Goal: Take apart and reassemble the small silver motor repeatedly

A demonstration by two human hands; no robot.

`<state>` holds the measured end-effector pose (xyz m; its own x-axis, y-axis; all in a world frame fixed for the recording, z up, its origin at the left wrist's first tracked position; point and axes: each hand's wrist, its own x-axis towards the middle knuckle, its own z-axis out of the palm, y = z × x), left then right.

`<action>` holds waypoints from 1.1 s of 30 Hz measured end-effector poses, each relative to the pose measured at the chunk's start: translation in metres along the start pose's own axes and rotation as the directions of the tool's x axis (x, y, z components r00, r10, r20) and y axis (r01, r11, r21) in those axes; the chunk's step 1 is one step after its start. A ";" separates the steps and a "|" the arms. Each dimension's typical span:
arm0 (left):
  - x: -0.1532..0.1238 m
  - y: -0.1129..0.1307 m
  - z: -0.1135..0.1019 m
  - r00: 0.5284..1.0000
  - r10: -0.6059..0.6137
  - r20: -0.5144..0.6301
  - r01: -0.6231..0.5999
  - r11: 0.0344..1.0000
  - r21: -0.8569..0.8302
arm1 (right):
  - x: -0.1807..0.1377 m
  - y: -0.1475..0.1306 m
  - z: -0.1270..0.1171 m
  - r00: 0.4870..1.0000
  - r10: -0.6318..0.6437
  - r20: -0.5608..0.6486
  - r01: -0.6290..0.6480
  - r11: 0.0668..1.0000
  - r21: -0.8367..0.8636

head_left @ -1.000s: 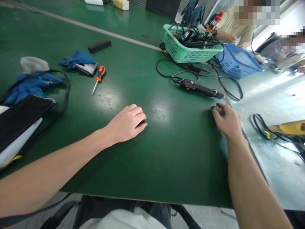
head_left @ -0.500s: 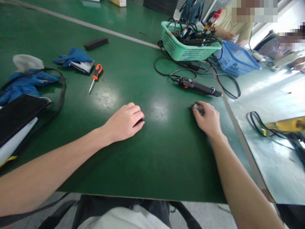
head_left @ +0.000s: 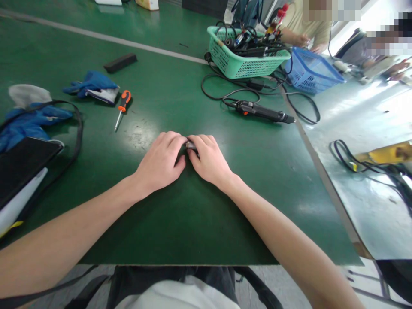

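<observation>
My right hand (head_left: 210,159) is closed round a small grey piece with dark ends (head_left: 191,145); most of it is covered by the fingers, so its kind does not show. Right beside it, palm down on the green table (head_left: 180,227), my left hand (head_left: 162,156) is curled, its index fingertip at the piece's left end. Whether that finger touches the piece I cannot tell. The left fingers are bent under and hide whatever they may hold. An orange-and-black screwdriver (head_left: 123,105) lies beyond my left hand. Farther off to the right is a black electric screwdriver (head_left: 262,112) with a cable.
Blue work gloves (head_left: 96,83) and a dark bar (head_left: 120,63) lie back left, near a black flat device (head_left: 27,165). A green basket (head_left: 246,66) of cables and a blue basket (head_left: 317,77) stand back right. A yellow tool (head_left: 391,152) lies right. Other people sit beyond.
My right hand has moved left across the table with the small grey piece, up to my left hand. My left hand has shifted slightly left in the picture. The view has turned a little.
</observation>
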<state>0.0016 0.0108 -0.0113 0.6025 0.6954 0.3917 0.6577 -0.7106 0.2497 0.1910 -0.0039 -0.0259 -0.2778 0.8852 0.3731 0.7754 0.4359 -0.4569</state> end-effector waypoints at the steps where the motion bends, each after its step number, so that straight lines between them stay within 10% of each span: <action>1: 0.000 0.000 0.000 1.000 0.006 0.016 -0.006 1.000 -0.005 | -0.001 0.000 -0.002 1.000 -0.008 0.006 0.008 1.000 0.013; 33: 0.002 0.002 0.000 0.998 0.009 0.061 -0.006 0.999 -0.054 | -0.048 -0.001 -0.035 0.990 -0.110 0.084 0.100 0.989 0.108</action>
<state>0.0039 0.0112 -0.0095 0.6351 0.6942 0.3388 0.6291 -0.7193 0.2945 0.2234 -0.0521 -0.0152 -0.4081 0.8425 0.3516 0.6780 0.5376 -0.5013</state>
